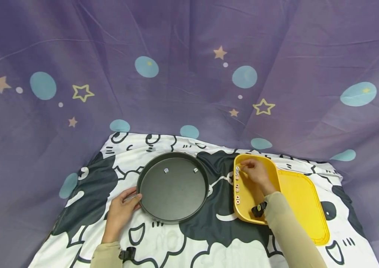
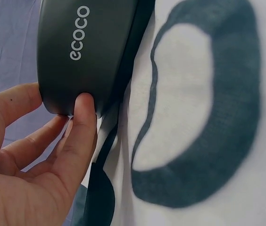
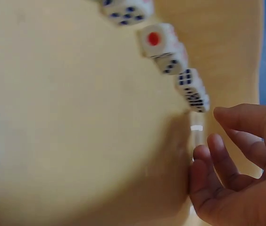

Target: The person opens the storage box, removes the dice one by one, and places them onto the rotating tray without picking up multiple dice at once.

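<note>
Right sleeve [image 1: 291, 229]; right fingers [image 3: 234, 117], released; dice [image 3: 193, 87] just beside them, could scatter if nudged; left fingers [image 2: 76, 146], grasping pan [image 1: 172, 190].

Left hand [image 1: 120, 212] — thumb spread from fingers; right hand [image 1: 258, 175] — farther forward, fingers bent.

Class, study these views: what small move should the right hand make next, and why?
Probably pinch the nearest die: the right hand is beside it in the yellow tub, loosely open with nothing visible in its grasp, while the left hand holds the dark pan, where two dice lie.
</note>
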Demonstrator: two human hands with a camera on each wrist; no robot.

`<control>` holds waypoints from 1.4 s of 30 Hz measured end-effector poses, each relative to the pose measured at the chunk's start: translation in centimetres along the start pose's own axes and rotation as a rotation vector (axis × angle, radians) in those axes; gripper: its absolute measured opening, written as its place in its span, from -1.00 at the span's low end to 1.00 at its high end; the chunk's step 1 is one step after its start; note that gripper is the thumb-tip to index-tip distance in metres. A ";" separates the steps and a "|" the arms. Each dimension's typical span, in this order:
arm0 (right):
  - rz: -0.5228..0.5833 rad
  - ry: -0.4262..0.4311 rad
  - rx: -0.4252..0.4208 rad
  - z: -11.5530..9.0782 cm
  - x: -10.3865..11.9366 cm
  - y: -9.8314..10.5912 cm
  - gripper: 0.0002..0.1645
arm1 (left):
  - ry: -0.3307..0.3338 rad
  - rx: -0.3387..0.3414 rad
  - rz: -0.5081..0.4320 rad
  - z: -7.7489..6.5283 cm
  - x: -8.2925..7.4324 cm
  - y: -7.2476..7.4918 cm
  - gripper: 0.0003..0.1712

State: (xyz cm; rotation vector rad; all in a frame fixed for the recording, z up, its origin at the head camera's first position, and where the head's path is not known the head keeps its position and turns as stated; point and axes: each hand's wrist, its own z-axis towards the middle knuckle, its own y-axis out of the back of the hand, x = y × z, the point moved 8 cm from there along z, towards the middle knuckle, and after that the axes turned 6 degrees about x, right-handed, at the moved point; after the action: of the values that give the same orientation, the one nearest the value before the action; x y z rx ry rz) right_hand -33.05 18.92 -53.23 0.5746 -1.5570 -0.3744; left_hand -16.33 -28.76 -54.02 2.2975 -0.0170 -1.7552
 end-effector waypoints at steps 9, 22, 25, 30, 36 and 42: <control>-0.161 0.015 0.010 0.5 -0.6 -1.1 -0.75 | 0.007 -0.005 0.003 0.0 -0.1 0.1 -0.49; -0.174 0.010 -0.002 0.6 -0.7 -1.2 -0.78 | 0.010 0.000 0.012 0.0 -0.1 -0.1 -0.46; -0.179 0.003 -0.002 0.5 -0.7 -1.1 -0.78 | 0.009 0.003 0.004 0.0 -0.1 -0.1 -0.47; -0.162 -0.003 0.005 0.3 -0.4 -0.7 -0.79 | 0.007 0.006 -0.015 0.0 0.0 -0.2 -0.48; -0.138 -0.008 0.024 0.1 0.3 -0.3 -0.80 | 0.007 0.006 -0.014 0.0 -0.1 -0.2 -0.48; -0.089 0.036 0.014 -0.4 1.8 0.3 -0.80 | 0.008 0.004 0.001 0.0 -0.1 -0.1 -0.48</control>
State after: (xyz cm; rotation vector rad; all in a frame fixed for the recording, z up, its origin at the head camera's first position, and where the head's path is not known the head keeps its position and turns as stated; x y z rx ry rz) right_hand -32.66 18.23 -51.55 0.6603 -1.5039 -0.4186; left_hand -16.35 -28.62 -53.98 2.3071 -0.0204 -1.7468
